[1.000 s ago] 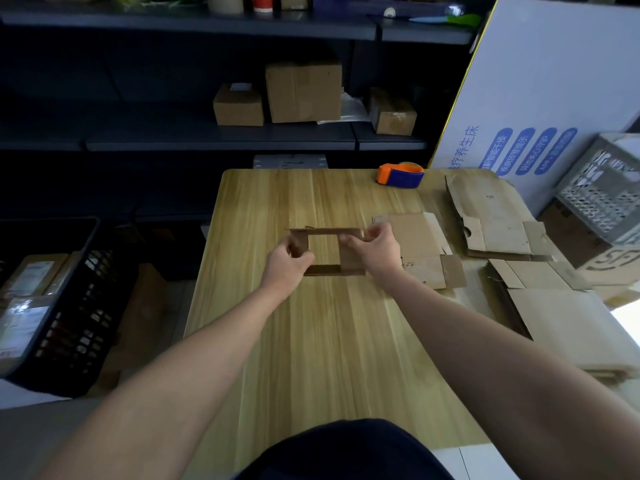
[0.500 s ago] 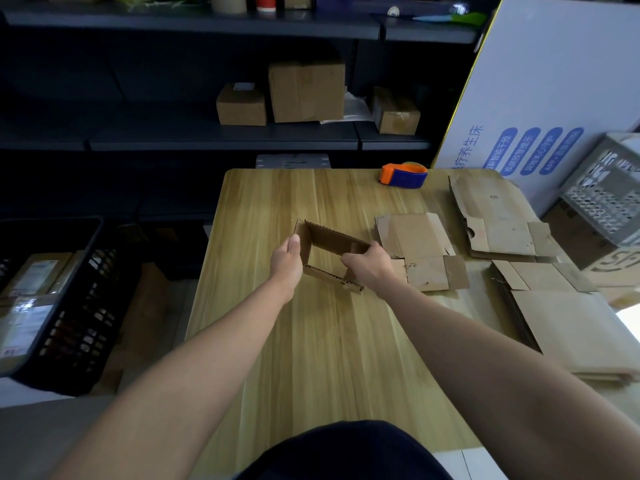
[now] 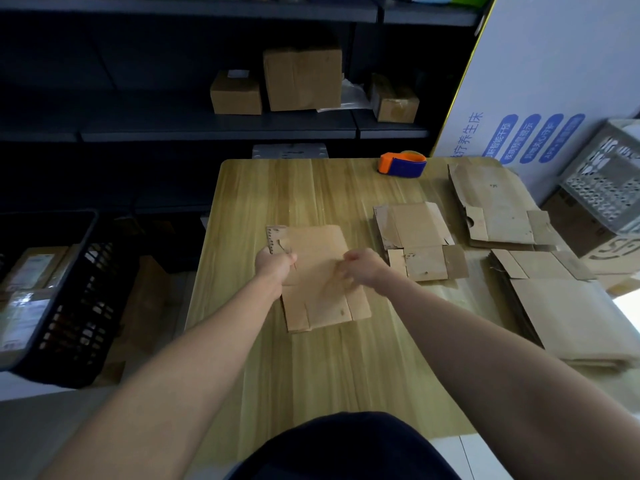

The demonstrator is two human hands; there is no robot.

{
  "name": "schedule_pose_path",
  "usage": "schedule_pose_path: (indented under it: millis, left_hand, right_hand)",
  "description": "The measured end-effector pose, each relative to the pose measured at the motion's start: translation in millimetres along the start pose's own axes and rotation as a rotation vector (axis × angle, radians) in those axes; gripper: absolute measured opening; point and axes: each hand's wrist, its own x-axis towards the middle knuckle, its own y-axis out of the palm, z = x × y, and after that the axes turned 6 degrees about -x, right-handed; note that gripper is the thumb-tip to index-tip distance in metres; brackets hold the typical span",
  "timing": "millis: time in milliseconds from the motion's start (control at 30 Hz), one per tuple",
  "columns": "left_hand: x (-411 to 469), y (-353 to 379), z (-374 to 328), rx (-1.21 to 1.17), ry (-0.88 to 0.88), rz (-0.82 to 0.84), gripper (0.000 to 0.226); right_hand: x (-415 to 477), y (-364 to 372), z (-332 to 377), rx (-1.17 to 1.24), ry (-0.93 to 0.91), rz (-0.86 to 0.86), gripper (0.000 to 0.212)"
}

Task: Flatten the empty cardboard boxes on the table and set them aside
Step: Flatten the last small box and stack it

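Lying flat near the middle of the wooden table point(image 3: 311, 382), a flattened cardboard box point(image 3: 322, 289) is shown with its flaps spread towards the near edge; whether it rests fully on the wood cannot be told. Its left edge is gripped by the left hand point(image 3: 275, 266), the thumb laid over the top face; the right hand point(image 3: 365, 270) is set at its right side with curled fingers, but it is blurred, so it cannot be told whether the card is pinched or only touched.

To the right, well apart from the held box, a small flattened box point(image 3: 419, 244) is laid; beyond it a larger flattened box point(image 3: 495, 206) is placed, and a stack of flat cardboard point(image 3: 568, 313) is piled along the table's right edge. An orange and blue tape dispenser point(image 3: 403, 164) is set at the far edge.

A white board point(image 3: 554, 71) is leaned behind the table; blue Chinese characters are printed on it, of which 养生床 can be read; the writing in its blue ovals is too small. Labels on the parcels in the black crate point(image 3: 74, 306) at the left cannot be read; three closed brown boxes point(image 3: 303, 77) are kept on the dark shelf.
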Motion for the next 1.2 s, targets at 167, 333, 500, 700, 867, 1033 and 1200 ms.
schedule_pose_path:
  millis: [167, 333, 500, 700, 867, 1033, 1200]
  left_hand:
    - [3, 1, 1, -0.015, -0.073, 0.085, 0.039]
    - [4, 5, 19, 0.241, -0.118, 0.17, 0.061]
    - [1, 9, 42, 0.42, -0.132, 0.236, 0.083]
    - [12, 32, 37, 0.409, 0.018, 0.214, 0.094]
    - [10, 84, 18, 0.302, -0.065, 0.375, 0.097]
    - [5, 166, 5, 0.436, 0.107, 0.257, 0.049]
    - [15, 237, 4, 0.502, 0.1, 0.171, 0.058]
  right_hand:
    - [8, -7, -14, 0.136, 0.097, -0.07, 0.058]
    - [9, -2, -28, 0.182, 0.157, -0.159, 0.057]
    - [10, 10, -46, 0.111, 0.212, -0.21, 0.06]
    - [14, 0, -53, 0.132, 0.2, -0.347, 0.056]
    - [23, -60, -65, 0.11, 0.161, -0.426, 0.057]
    - [43, -131, -88, 0.158, 0.146, -0.48, 0.054]
    - [76, -187, -122, 0.023, 0.117, -0.413, 0.046]
